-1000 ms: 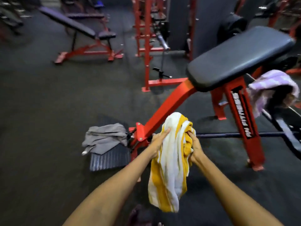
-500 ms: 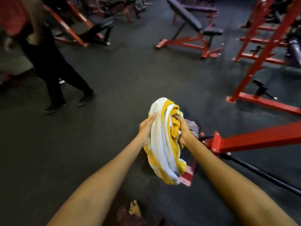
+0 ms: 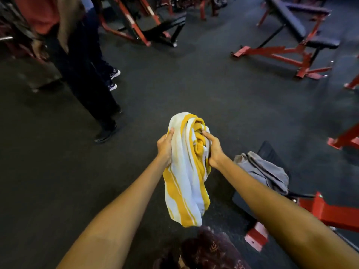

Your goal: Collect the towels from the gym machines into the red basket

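A bunched yellow-and-white striped towel (image 3: 185,171) hangs in front of me at chest height. My left hand (image 3: 164,147) grips its left side, thumb up along the cloth. My right hand (image 3: 212,147) grips the right side with fingers curled into the folds. A grey towel (image 3: 266,171) lies crumpled on a dark footplate (image 3: 270,150) on the floor to the right of my right forearm. No red basket is in view.
A person in a red top and dark trousers (image 3: 77,70) stands at the left, with a second pair of feet behind. Red-framed benches (image 3: 291,35) and racks (image 3: 139,22) line the back. A red machine base (image 3: 328,212) lies low right. Dark rubber floor (image 3: 194,84) spreads ahead.
My view has swung left, away from the padded bench with the purple towel. The standing person has come closer on the left. Both hands keep hold of the striped towel.
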`<state>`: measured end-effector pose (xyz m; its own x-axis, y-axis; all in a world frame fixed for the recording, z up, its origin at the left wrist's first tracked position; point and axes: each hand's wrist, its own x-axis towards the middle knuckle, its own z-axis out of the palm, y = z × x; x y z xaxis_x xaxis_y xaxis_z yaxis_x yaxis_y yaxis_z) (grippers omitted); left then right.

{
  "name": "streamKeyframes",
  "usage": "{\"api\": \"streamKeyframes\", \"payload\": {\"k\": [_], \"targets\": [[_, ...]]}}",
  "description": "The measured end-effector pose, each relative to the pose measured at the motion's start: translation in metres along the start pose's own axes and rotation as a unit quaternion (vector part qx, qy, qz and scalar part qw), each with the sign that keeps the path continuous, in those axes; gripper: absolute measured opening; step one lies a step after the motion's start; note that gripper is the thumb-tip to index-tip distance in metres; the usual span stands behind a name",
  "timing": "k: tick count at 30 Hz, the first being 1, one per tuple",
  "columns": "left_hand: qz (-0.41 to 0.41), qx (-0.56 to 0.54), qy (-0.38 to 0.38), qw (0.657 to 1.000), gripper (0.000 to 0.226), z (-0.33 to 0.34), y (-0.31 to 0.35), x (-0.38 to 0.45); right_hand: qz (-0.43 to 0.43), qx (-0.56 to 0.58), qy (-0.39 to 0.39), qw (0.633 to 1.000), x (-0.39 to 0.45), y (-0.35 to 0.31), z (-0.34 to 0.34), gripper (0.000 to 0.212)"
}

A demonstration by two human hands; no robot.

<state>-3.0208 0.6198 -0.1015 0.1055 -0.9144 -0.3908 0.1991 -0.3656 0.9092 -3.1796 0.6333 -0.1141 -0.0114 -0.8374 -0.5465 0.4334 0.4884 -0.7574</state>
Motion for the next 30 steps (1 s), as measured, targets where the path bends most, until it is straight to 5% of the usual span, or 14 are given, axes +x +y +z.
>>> {"api": "streamKeyframes", "payload": {"k": [6,10,12,18,23,30], "targets": [[0.014,-0.036,0.066,0.997,0.023,0.002,0.028,0.074,-0.06,-0.003,-0.112,0.992,0.062,-0.027,0.034,0.051],[0.013,-0.031,0.09,0.995,0.032,0.025,0.052,0.14,-0.074,-0.07,-0.062,0.993,0.113,-0.058,0.046,0.089],[-0.002,-0.014,0.081,0.997,0.033,0.038,0.063,0.171,-0.065,-0.087,-0.033,0.994,0.139,-0.078,0.048,0.091],[-0.042,0.017,-0.001,0.999,0.035,0.109,0.121,0.265,-0.088,-0.033,0.066,0.993,0.229,-0.162,0.042,0.074],[-0.034,0.062,-0.148,0.986,0.063,0.171,0.135,0.336,-0.132,0.007,0.167,0.977,0.281,-0.225,0.014,0.073],[-0.022,0.094,-0.264,0.96,0.047,0.276,0.139,0.415,-0.144,0.087,0.266,0.949,0.349,-0.293,-0.043,0.069]]}}
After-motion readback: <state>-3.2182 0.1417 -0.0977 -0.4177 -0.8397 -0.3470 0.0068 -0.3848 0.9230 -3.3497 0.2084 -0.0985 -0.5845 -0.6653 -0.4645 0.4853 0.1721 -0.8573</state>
